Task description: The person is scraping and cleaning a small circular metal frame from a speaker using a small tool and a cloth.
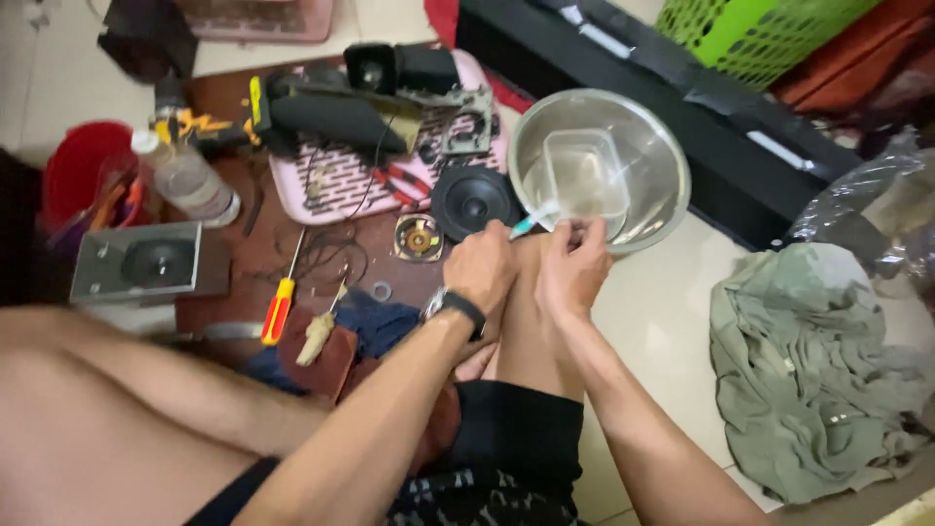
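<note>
Left hand [480,268] and right hand [572,265] side by side, fingers curled.

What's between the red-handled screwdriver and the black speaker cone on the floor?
Head view: a small round brass-coloured speaker part and a loose washer lie between the screwdriver and the speaker cone.
</note>
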